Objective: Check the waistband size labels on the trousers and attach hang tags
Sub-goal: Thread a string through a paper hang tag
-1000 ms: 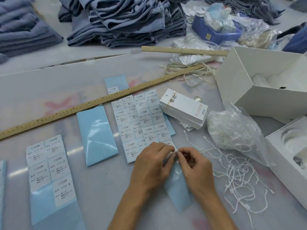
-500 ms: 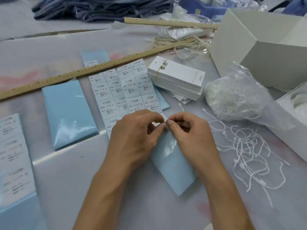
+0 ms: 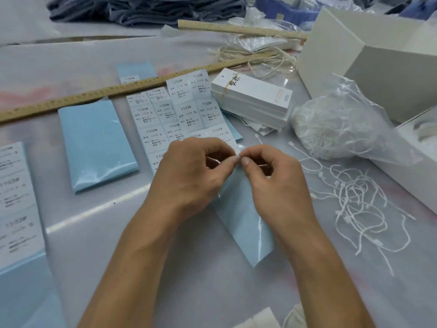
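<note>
My left hand [image 3: 189,171] and my right hand [image 3: 274,178] meet fingertip to fingertip at the table's middle, both pinching the top edge of a light blue sticker backing strip [image 3: 243,223] that runs down between my wrists. Sheets of white size stickers [image 3: 179,110] marked 1103# L and XL lie just beyond my hands. A banded stack of white hang tags [image 3: 253,98] sits to the right of them. Loose white tag strings [image 3: 354,200] are scattered to the right of my right hand. Folded blue trousers [image 3: 146,8] are piled at the far edge.
A long wooden ruler [image 3: 94,95] crosses the table, a second ruler [image 3: 236,28] lies farther back. A plastic bag of strings [image 3: 343,129] and open white boxes [image 3: 369,58] stand at the right. A blue backing sheet [image 3: 97,143] and another sticker sheet [image 3: 16,197] lie left.
The view has tilted down and drawn closer, so the table items shifted up. My hands stay together on the strip's top edge, fingers working slightly.
</note>
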Demonstrator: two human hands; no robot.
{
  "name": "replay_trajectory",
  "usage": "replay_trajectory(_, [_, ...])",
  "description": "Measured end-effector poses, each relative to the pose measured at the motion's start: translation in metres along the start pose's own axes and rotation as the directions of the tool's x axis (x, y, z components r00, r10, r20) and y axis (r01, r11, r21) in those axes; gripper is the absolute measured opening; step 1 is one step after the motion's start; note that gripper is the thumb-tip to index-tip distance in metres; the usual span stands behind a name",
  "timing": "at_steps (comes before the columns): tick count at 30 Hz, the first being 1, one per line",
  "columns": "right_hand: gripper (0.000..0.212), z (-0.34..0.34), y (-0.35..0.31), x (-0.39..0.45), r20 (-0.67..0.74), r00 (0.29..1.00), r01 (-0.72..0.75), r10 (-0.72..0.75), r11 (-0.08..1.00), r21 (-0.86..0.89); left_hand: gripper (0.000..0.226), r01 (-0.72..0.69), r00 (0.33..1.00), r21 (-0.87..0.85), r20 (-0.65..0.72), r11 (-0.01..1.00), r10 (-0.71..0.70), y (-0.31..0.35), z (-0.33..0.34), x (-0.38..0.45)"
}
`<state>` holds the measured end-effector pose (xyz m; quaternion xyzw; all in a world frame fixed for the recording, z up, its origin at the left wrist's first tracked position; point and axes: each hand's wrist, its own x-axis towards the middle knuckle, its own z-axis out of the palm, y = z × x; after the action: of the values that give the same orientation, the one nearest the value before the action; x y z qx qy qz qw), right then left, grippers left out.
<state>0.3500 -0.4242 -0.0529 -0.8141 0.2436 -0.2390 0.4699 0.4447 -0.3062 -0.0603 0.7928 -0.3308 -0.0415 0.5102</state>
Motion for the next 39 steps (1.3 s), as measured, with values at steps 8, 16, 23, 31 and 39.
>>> replay_trajectory(8, [0.017,0.001,-0.001,-0.001,0.008,1.0,0.005,-0.005,1.0,-0.027,0.012,-0.016,1.0,-0.024,0.001,1.0,0.016,0.0,-0.001,0.0])
replay_trajectory(16, [0.021,0.001,-0.002,0.003,-0.046,0.997,-0.053,0.054,0.999,0.003,0.013,0.034,0.993,-0.063,-0.113,0.997,-0.041,0.001,0.0,0.0])
replay_trajectory(23, [0.015,-0.004,0.001,0.004,-0.159,0.974,-0.16,0.161,0.987,0.022,0.012,0.102,0.961,-0.201,-0.234,0.974,-0.149,0.002,-0.004,0.002])
replay_trajectory(31, [0.016,-0.01,-0.002,0.001,-0.226,0.952,-0.211,0.206,0.978,0.003,0.011,0.141,0.904,-0.277,-0.356,0.951,-0.237,-0.001,-0.011,0.004])
replay_trajectory(39, [0.007,-0.02,-0.019,-0.001,-0.486,0.849,0.115,-0.209,0.97,-0.216,0.014,-0.126,0.737,0.238,-0.627,0.963,0.251,0.02,-0.011,-0.006])
